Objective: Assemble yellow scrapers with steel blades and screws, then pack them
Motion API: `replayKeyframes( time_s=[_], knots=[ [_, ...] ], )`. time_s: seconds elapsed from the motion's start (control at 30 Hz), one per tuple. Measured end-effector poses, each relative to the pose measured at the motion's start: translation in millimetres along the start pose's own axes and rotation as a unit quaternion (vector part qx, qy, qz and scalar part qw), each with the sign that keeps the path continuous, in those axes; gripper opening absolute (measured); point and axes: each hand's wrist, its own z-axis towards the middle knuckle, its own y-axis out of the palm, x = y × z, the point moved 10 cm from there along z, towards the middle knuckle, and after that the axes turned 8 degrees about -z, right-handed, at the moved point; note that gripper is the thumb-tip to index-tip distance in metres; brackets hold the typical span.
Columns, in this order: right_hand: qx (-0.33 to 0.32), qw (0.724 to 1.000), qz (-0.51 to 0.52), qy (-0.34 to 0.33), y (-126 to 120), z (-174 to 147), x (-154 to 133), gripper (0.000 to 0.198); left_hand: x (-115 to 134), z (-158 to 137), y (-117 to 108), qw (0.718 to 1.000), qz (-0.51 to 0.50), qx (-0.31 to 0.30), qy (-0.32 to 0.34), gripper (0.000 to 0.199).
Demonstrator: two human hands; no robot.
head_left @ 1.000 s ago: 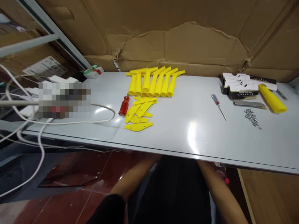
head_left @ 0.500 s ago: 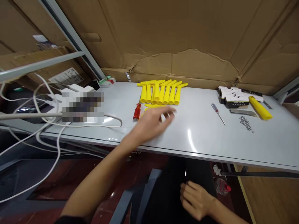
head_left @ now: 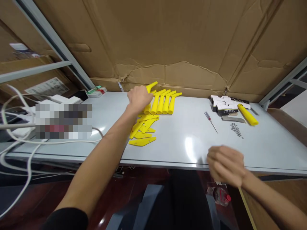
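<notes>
Left grip (head_left: 139, 99) clamps a yellow handle (head_left: 151, 86), probably light, stiff plastic, best held behind the tip jutting beyond that grip; right grip (head_left: 225, 164) curls, how tightly I cannot tell.

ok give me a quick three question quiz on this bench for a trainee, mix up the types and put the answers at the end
1. Multiple choice. Where is the left hand?
a) at the boxes
b) at the row of yellow handles
c) at the bottle

2. True or false. In the picture, the screwdriver lies to the left of the pile of small metal pieces.

3. Fill in the missing word. In the picture, the right hand overlaps the front ____ of the table.

Key: 1 b; 2 true; 3 edge.
</notes>
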Motion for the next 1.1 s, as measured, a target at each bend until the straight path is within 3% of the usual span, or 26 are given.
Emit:
replayKeyframes(
  time_s=[0.07,0.13,0.2,0.27,0.37,0.47,0.6,0.67,0.73,0.87,0.93,1.03,1.1],
  knots=[
    [0.026,0.998,-0.008,0.048,6.4,19.0,61.9,0.031,9.6,-6.7,-13.9,0.998,0.035,0.044,0.010,0.043],
    [-0.019,0.987,-0.009,0.158,29.7,26.0,133.6,0.026,36.3,-18.6,-13.3,0.994,0.042,0.055,0.088,0.038],
    [-0.050,0.957,0.019,0.284,53.4,13.8,195.0,0.026,67.5,-36.3,1.3,0.980,0.023,0.035,0.194,0.037],
    [-0.033,0.934,0.013,0.356,64.3,-6.2,227.9,0.024,93.8,-57.3,21.8,0.955,0.016,0.001,0.297,0.038],
    [-0.060,0.915,0.018,0.399,78.6,-35.7,234.8,0.022,115.0,-84.8,40.1,0.910,0.015,-0.011,0.415,0.039],
    [-0.139,0.898,0.085,0.408,92.1,-49.2,214.9,0.022,118.0,-99.8,39.1,0.886,-0.010,0.013,0.464,0.039],
    [-0.187,0.800,0.287,0.492,111.0,-61.4,192.6,0.040,123.2,-116.8,34.7,0.866,-0.018,0.014,0.499,0.037],
    [-0.198,0.769,0.341,0.502,118.0,-62.8,184.7,0.036,126.9,-123.6,32.5,0.862,-0.008,0.012,0.507,0.035],
    [-0.207,0.782,0.339,0.481,119.6,-59.6,181.1,0.021,128.3,-127.4,28.9,0.865,0.003,0.020,0.501,0.031],
    [-0.187,0.900,0.220,0.327,105.2,-31.5,169.2,0.007,125.2,-131.2,30.0,0.884,0.016,0.016,0.467,0.033],
    [-0.174,0.937,0.179,0.246,101.2,-18.4,157.4,0.011,125.0,-136.5,40.8,0.883,0.024,-0.023,0.468,0.041],
    [-0.214,0.944,0.180,0.175,109.0,-12.7,147.7,0.021,125.3,-144.1,56.5,0.878,0.036,-0.068,0.473,0.044],
    [-0.242,0.942,0.173,0.157,108.4,-15.5,156.4,0.025,125.6,-146.2,61.2,0.876,0.040,-0.074,0.476,0.044]
  ],
)
